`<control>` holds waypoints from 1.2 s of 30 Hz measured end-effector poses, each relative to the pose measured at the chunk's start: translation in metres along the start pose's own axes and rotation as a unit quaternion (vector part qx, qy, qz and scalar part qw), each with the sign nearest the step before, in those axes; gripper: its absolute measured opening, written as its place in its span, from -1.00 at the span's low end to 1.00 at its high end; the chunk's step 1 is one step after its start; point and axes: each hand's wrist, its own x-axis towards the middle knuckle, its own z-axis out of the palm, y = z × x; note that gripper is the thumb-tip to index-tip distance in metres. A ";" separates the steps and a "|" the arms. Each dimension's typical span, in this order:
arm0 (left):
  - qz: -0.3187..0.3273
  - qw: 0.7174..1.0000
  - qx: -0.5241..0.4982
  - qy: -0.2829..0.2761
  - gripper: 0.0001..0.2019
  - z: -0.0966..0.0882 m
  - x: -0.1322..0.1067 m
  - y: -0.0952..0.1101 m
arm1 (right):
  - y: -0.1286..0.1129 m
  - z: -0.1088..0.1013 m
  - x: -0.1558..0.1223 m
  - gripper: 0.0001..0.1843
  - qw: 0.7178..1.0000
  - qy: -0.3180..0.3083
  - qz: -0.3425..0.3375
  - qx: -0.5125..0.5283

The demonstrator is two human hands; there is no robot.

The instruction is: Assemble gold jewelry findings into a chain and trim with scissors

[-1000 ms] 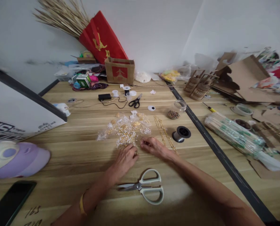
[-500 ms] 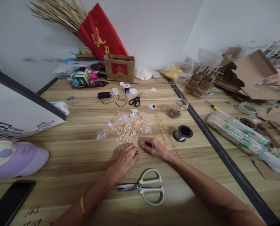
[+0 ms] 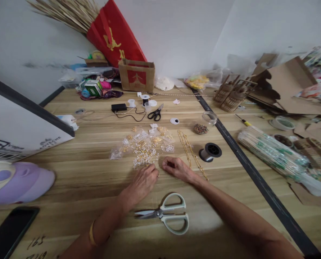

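Note:
My left hand (image 3: pixel 143 180) rests at the near edge of a heap of clear and gold beads (image 3: pixel 145 156). Its fingers are curled together, and a small gold glint shows at their tips, too small to name. Just to the right, my right hand (image 3: pixel 179 169) lies on its side with thumb and fingers pinched; whatever they hold is too small to make out. Beyond that wrist runs a gold bead chain (image 3: pixel 188 149), with a spool of thin wire (image 3: pixel 209 152) beside it. Nearer to me lie scissors with pale green handles (image 3: pixel 163 214).
Black-handled scissors (image 3: pixel 155 113), a black adapter (image 3: pixel 119 107) and a jar of mixed beads (image 3: pixel 200 128) lie farther back. Wrapped sticks (image 3: pixel 274 151) and cardboard (image 3: pixel 287 84) crowd the right. On the left are a phone (image 3: pixel 13 230), a purple object (image 3: pixel 22 181) and a white box (image 3: pixel 22 126).
Both hands keep nearly the same place and pose, with only slight finger movement at the left hand. The view has shifted a little.

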 end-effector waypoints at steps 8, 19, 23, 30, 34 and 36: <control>0.034 0.999 -0.014 0.015 -0.79 0.009 0.003 -0.008 | 0.001 0.001 0.002 -0.85 0.999 0.001 0.014 0.033; -0.044 0.956 -0.279 0.077 -0.89 0.008 0.010 -0.010 | 0.001 0.001 0.001 -0.82 0.993 0.017 0.045 0.107; -0.109 0.893 -0.425 0.102 -0.95 0.013 0.011 -0.014 | -0.001 0.005 -0.001 -0.78 0.988 0.046 0.042 0.138; -0.124 0.813 -0.556 0.118 -0.87 0.013 0.011 -0.019 | -0.005 0.013 -0.004 -0.81 0.992 0.103 -0.028 0.068; -0.152 0.790 -0.582 0.119 -0.79 0.013 0.010 -0.021 | -0.011 0.015 -0.007 -0.83 0.993 0.103 -0.047 0.019; -0.160 0.778 -0.596 0.120 -0.76 0.012 0.010 -0.021 | -0.013 0.015 -0.008 -0.83 0.993 0.104 -0.060 0.000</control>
